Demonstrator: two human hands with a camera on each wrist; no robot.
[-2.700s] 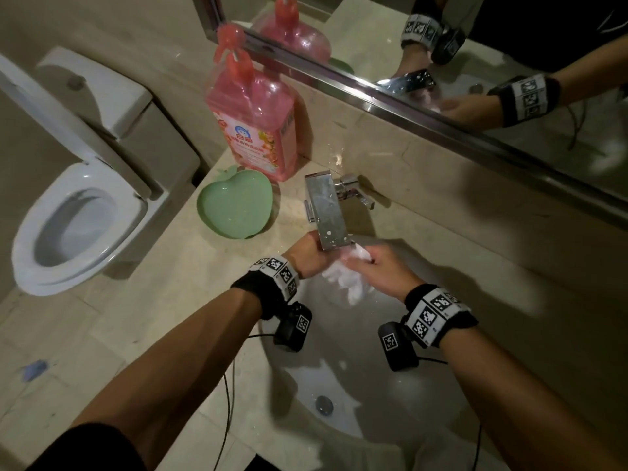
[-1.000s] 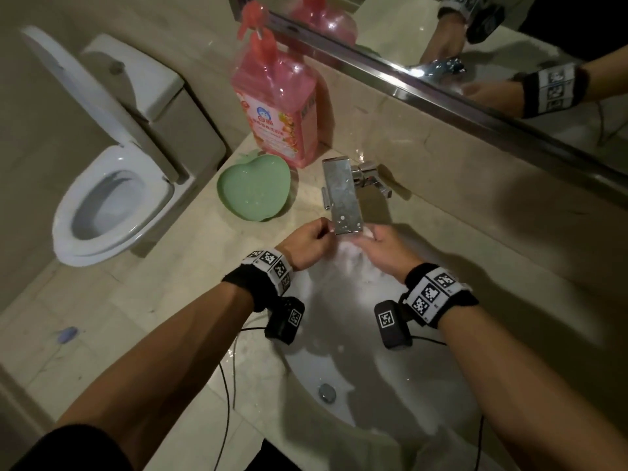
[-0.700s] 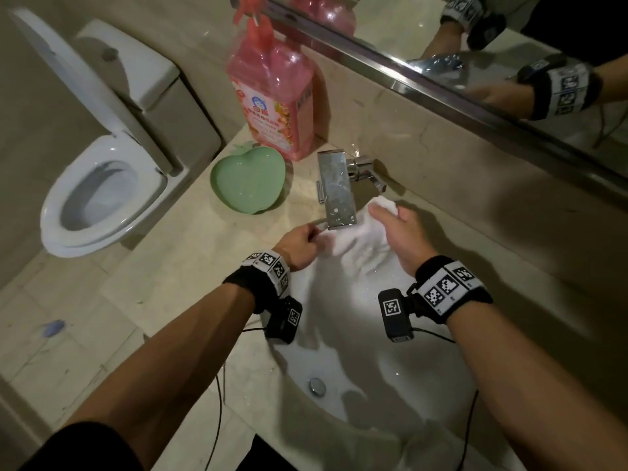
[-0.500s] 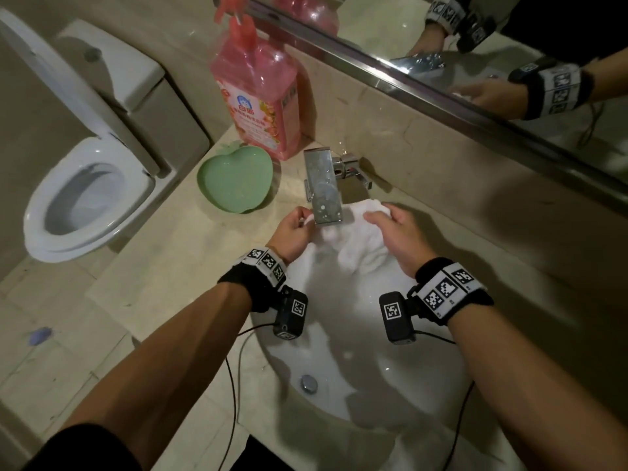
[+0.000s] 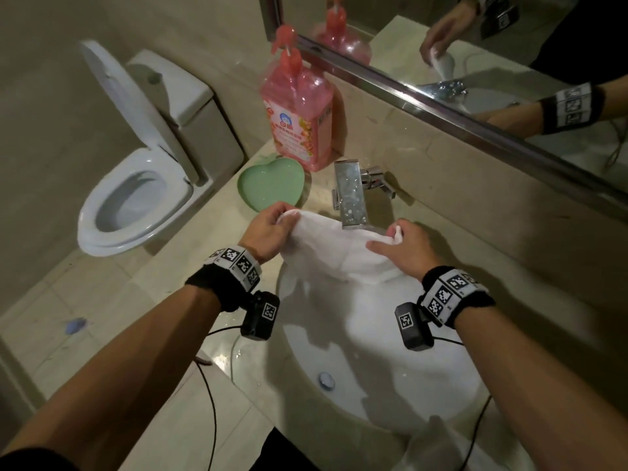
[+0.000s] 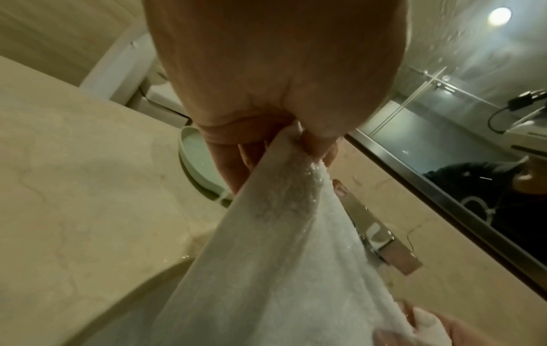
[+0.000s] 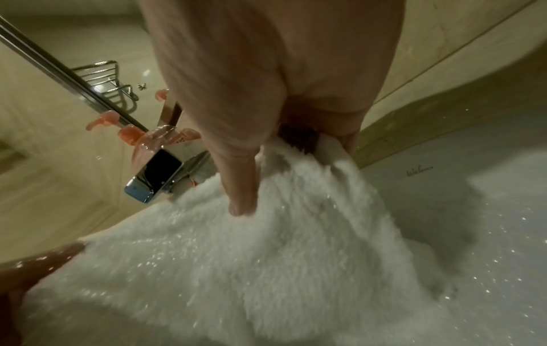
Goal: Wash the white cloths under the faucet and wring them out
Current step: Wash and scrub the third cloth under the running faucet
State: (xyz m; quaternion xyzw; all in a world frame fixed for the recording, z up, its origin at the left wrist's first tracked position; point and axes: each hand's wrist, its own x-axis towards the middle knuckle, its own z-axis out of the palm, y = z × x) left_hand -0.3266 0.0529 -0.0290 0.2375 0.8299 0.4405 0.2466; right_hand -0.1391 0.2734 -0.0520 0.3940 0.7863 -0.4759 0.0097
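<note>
A wet white cloth (image 5: 334, 248) hangs spread out under the chrome faucet (image 5: 351, 195), over the white sink (image 5: 390, 362). My left hand (image 5: 272, 226) pinches its left top corner, left of the spout. My right hand (image 5: 401, 244) grips the right top corner, thumb lying across the fabric. In the left wrist view the cloth (image 6: 281, 257) runs taut down from my left hand (image 6: 299, 138), past the faucet (image 6: 381, 243). In the right wrist view the soaked cloth (image 7: 251, 257) spreads below my right hand (image 7: 284, 163), with the spout (image 7: 154, 180) to its left.
A pink soap pump bottle (image 5: 297, 107) and a green heart-shaped dish (image 5: 272, 183) stand on the counter left of the faucet. An open toilet (image 5: 136, 195) is at the far left. A mirror (image 5: 475, 56) runs along the back wall. The sink drain (image 5: 327, 380) lies near the front.
The cloth was bunched between my hands under the spout. My hands have moved apart and lifted, stretching it open, the left hand going further left.
</note>
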